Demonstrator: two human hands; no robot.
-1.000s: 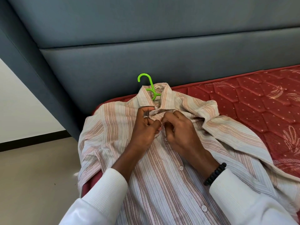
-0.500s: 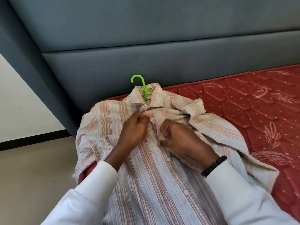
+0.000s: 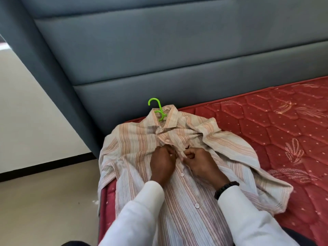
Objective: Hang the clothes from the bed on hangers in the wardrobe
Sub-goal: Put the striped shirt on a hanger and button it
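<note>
A striped beige and pink shirt (image 3: 134,148) lies front up on the corner of the red mattress (image 3: 276,125). A green hanger (image 3: 157,108) sits inside it, its hook sticking out of the collar toward the headboard. My left hand (image 3: 162,162) pinches the left edge of the button placket a little below the collar. My right hand (image 3: 199,161) pinches the right edge just beside it. Both hands meet at one button spot. The two buttons above them look fastened. More buttons run down the shirt toward me.
A grey padded headboard (image 3: 177,55) rises right behind the shirt. The beige floor (image 3: 44,201) and a white wall with dark skirting lie to the left, past the mattress corner. The shirt's right sleeve spreads over the mattress.
Both hands have moved down the placket from the collar button to a lower button. The view has pulled back and shows more of the headboard.
</note>
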